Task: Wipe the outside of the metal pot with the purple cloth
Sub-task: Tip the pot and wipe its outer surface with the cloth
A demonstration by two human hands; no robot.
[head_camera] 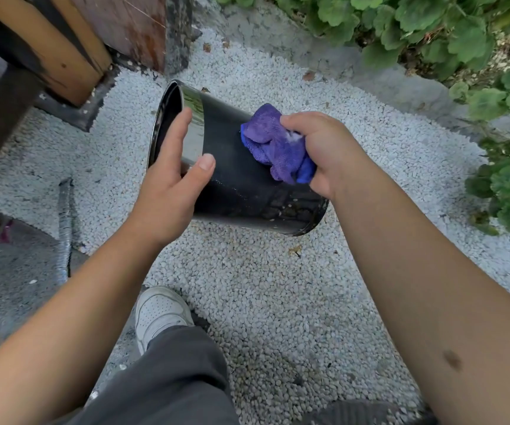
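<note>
A dark, shiny metal pot (241, 185) is held on its side above white gravel, its open mouth pointing left and its base to the lower right. My left hand (170, 179) grips the pot at the rim, fingers over the edge and thumb on the outer wall. My right hand (327, 151) is closed around a bunched purple cloth (275, 145), which presses on the pot's upper outer wall near the middle. Specks and smudges show on the wall near the base.
White gravel (278, 302) covers the ground. Wooden posts and dark boards (63, 47) stand at the upper left, green leafy plants (431, 26) along the top and right. A corrugated hose (65, 228) lies at left. My white shoe (158, 314) and grey trousers are below.
</note>
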